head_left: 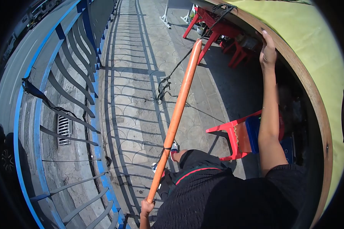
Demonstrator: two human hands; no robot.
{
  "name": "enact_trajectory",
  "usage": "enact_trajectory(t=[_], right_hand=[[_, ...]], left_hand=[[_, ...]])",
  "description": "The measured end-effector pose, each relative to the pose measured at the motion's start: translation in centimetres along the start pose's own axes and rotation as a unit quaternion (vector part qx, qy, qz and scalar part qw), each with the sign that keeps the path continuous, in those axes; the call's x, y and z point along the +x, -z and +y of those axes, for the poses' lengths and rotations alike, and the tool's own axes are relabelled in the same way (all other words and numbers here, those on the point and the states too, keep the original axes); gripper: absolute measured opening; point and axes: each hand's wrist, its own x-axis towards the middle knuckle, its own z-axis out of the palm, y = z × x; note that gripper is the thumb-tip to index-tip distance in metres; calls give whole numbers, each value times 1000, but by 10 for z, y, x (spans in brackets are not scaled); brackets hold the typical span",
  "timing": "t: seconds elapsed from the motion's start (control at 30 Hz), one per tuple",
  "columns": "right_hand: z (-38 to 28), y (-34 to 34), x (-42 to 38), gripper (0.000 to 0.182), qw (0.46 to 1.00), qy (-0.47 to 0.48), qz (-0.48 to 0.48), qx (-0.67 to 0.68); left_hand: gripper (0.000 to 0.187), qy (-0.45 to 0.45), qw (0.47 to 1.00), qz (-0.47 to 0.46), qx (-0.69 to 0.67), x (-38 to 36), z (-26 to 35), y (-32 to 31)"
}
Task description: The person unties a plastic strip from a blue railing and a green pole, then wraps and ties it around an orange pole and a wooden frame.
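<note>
The left hand's point(146, 208) grip is closing around the near end of an orange pole point(178, 108) slanting far-right, while the right hand point(268, 50) is pressing spread on the wooden rim point(310, 87). Patterned pavement point(141, 68) is lying between a blue railing point(91, 95) and red chairs point(233, 137); no readable writing.

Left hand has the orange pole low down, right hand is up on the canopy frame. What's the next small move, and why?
Probably raise the orange pole so its top meets the wooden rim. The left hand grips only its bottom end, the tip hangs free short of the rim, and the right hand already steadies the frame there.
</note>
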Motion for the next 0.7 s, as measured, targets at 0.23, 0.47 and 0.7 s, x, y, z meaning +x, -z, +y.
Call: enact_trajectory(t=[0.23, 0.47, 0.7], right_hand=[[13, 10, -1, 24, 1000, 19, -7, 22], [10, 5, -13, 31, 999, 13, -35, -34], [20, 1, -19, 35, 995, 20, -31, -89]], left_hand=[[27, -83, 995, 59, 18, 26, 63, 22], [23, -125, 992, 23, 28, 9, 129, 36], [21, -122, 987, -69, 74, 27, 107, 47]])
